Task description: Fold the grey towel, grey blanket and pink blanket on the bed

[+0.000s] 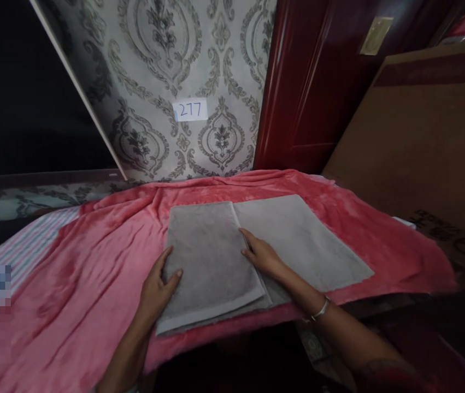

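Note:
A grey towel (211, 256) lies on the pink blanket, its left part folded over in a thick layer with a pale hem along the front and right edges. The single-layer part (306, 234) spreads out flat to the right. My left hand (158, 286) rests at the folded part's left edge, thumb on top and fingers apart along the side. On the fold's right edge lies my right hand (263, 255), its fingers stretched out and touching the hem. A bracelet circles my right wrist.
The pink blanket (93, 273) is rumpled on the left over a striped cloth (43, 234). Behind stands a patterned wall with a paper label (190, 109) reading 277. A dark screen (31, 98) is at left, a red-brown door (298, 82) and a cardboard box (429, 142) at right.

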The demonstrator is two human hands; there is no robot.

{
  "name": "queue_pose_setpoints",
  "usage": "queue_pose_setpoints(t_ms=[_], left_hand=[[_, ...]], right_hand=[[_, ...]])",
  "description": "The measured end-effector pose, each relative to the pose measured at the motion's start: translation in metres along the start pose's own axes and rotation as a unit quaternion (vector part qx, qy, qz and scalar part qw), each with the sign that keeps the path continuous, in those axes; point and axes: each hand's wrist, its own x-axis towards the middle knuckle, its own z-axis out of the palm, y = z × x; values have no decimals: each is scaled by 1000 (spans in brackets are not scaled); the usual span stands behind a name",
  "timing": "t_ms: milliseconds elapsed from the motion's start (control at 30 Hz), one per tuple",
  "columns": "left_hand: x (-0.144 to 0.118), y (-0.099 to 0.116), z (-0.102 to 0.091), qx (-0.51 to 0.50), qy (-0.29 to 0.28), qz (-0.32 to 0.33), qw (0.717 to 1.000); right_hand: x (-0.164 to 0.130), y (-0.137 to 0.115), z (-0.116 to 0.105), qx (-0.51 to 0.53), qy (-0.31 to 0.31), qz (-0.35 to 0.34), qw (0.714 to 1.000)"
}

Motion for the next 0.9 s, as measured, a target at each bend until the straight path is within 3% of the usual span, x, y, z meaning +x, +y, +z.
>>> queue_pose_setpoints(t_ms=[100, 200, 300, 367, 467, 567, 733, 900], left_hand=[[-1, -2, -1, 24, -1, 16, 1000], [-1, -1, -8, 106, 16, 52, 993], [9, 11, -16, 223, 12, 135, 965], [26, 28, -13, 259, -56, 193, 945], [63, 62, 12, 288, -202, 227, 908], [105, 91, 52, 367, -276, 193, 867], [157, 105, 110, 405, -267, 192, 853], [174, 94, 136, 408, -242, 199, 857]], right_hand=[[-8, -11, 0, -45, 32, 14, 998], [-24, -27, -2, -107, 71, -53, 990], [-46, -39, 2, -102, 21, -167, 980], [-57, -40, 8, -85, -28, -216, 972], [-64, -36, 19, -55, -71, -224, 970], [-64, -30, 25, -25, -81, -210, 974], [-67, -27, 27, 16, -69, -202, 977], [-69, -25, 26, 38, -74, -207, 975]])
